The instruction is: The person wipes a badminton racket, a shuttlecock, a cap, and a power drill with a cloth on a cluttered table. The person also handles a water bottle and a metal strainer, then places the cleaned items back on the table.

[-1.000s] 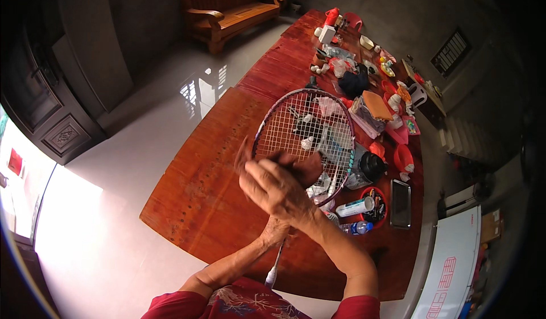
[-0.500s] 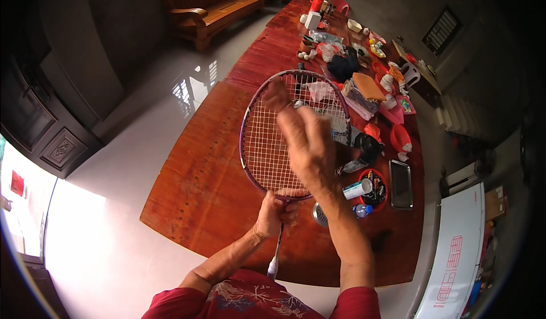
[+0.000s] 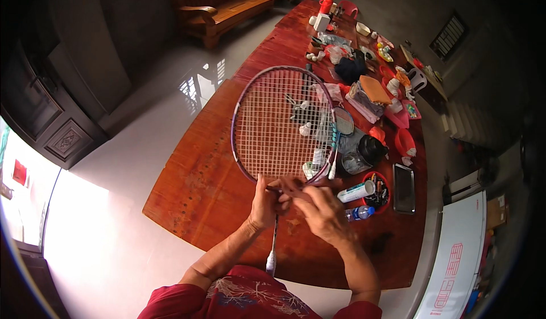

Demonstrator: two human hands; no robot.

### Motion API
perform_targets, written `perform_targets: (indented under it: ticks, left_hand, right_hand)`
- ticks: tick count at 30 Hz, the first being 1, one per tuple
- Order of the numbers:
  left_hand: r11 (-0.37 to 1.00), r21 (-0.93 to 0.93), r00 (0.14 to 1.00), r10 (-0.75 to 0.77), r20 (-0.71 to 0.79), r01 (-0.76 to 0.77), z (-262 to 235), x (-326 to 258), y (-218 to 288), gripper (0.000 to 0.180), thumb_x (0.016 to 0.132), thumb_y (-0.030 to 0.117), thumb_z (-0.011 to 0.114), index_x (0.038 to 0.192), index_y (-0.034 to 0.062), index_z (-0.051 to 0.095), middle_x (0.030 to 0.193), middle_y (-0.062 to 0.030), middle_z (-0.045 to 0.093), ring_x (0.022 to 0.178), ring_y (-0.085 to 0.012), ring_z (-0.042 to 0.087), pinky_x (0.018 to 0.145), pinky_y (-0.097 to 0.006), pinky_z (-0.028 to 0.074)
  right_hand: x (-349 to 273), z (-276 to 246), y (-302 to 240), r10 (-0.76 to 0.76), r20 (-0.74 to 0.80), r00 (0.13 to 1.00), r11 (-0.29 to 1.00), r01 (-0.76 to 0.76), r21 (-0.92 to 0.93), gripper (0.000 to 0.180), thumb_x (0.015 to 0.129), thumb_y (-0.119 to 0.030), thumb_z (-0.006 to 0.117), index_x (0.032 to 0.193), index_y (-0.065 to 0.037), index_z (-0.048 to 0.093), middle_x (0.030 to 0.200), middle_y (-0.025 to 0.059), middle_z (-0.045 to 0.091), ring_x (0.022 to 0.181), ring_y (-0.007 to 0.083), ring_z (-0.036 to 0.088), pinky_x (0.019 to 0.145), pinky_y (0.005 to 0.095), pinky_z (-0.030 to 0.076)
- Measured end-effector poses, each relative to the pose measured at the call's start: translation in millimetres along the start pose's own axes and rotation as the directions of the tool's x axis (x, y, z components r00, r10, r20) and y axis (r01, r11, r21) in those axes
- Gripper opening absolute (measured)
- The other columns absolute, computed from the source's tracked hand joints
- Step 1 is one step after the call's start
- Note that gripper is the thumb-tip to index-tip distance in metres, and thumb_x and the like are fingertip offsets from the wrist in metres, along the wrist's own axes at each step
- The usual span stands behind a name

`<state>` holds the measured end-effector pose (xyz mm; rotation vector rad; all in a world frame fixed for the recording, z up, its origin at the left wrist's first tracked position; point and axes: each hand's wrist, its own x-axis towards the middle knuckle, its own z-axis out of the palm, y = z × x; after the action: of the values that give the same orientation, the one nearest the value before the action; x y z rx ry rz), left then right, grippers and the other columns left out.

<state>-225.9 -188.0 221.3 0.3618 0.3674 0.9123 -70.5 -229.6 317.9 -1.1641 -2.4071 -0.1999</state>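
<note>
Clock: read from the middle of the strung head of the held racket, with 12 toward the upper edge of the view.
Held racket: the purple-and-white badminton racket (image 3: 238,99) is raised over the near part of the table, its head toward 12 and its white grip (image 3: 271,261) at 6, just in front of the shirt.
Left hand: the left hand (image 3: 265,207) is at 6, curled around the throat of the racket, thumb pointing up against the bottom of the frame.
Right hand: the right hand (image 3: 325,214) is at 5, fingers bent and reaching across toward the left hand at the lower frame; the fingertips blur with something reddish-brown, so I cannot tell how far they close or whether they grip anything.
Table: the red-brown wooden table (image 3: 190,177) spreads under the racket.
Toward 1 and 2: a red flask (image 3: 326,4) stands near 1, a dark cloth bundle (image 3: 350,69) lies between 1 and 2, and a folded orange cloth (image 3: 375,90) past 2.
At 3: a smaller racket (image 3: 344,121) lies partly behind the held one's rim.
Toward 4 and 5: a black-lidded container (image 3: 372,149), a red basin (image 3: 389,189) with a white tube (image 3: 355,192) leaning at it, a black tray (image 3: 404,189), and a blue-capped bottle (image 3: 358,213).
At 11: a wooden bench (image 3: 233,12) on the floor.
</note>
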Motion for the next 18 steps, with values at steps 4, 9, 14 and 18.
perform_targets:
  ticks: [4, 9, 14, 18]
  left_hand:
    - [0.998, 0.067, 0.999, -0.002, -0.047, 0.005, 5, 1, 4, 0.061, 0.088, 0.069, 0.029, 0.081, 0.0144, 0.054, 0.05, 0.0059, 0.019, 0.044, -0.0098, 0.02, 0.043, -0.026, 0.019]
    - [0.987, 0.155, 0.996, -0.026, -0.091, 0.039, 14, 8, -16, 0.035, 0.095, 0.049, 0.04, 0.086, 0.0158, 0.049, 0.052, 0.0031, 0.032, 0.041, -0.0102, 0.027, 0.041, -0.026, 0.023]
    - [0.938, 0.337, 0.969, 0.158, -0.188, -0.087, -3, 18, -45, 0.03, 0.095, 0.035, 0.05, 0.112, 0.0108, 0.053, 0.093, -0.0038, 0.053, 0.079, -0.017, 0.053, 0.068, -0.032, 0.045]
    - [0.967, 0.253, 1.0, -0.029, -0.013, 0.031, -31, 2, -38, 0.032, 0.094, 0.038, 0.049, 0.11, 0.0109, 0.053, 0.092, -0.0027, 0.052, 0.076, -0.0158, 0.05, 0.065, -0.03, 0.042]
  right_hand:
    - [-30, -40, 23, 0.562, -0.152, 0.813, 0.783, -0.464, 0.414, 0.021, 0.081, -0.001, 0.061, 0.102, -0.004, 0.061, 0.101, 0.0112, 0.057, 0.088, 0.0255, 0.059, 0.078, 0.0343, 0.048]
    - [15, -22, 24, 0.739, -0.361, 0.569, 0.542, -0.183, 0.82, 0.024, 0.091, -0.007, 0.051, 0.114, -0.003, 0.055, 0.11, 0.0052, 0.057, 0.092, 0.014, 0.055, 0.084, 0.0293, 0.044]
    - [57, 14, -38, 0.36, -0.491, 0.793, 0.83, -0.032, 0.557, 0.034, 0.087, -0.005, 0.058, 0.121, -0.003, 0.053, 0.118, 0.0165, 0.048, 0.102, 0.0286, 0.054, 0.082, 0.0352, 0.047]
    - [63, 57, -53, 0.067, -0.573, 0.817, 0.976, 0.067, 0.209, 0.046, 0.076, -0.006, 0.066, 0.121, -0.009, 0.057, 0.118, 0.0148, 0.047, 0.097, 0.0298, 0.053, 0.082, 0.0391, 0.046]
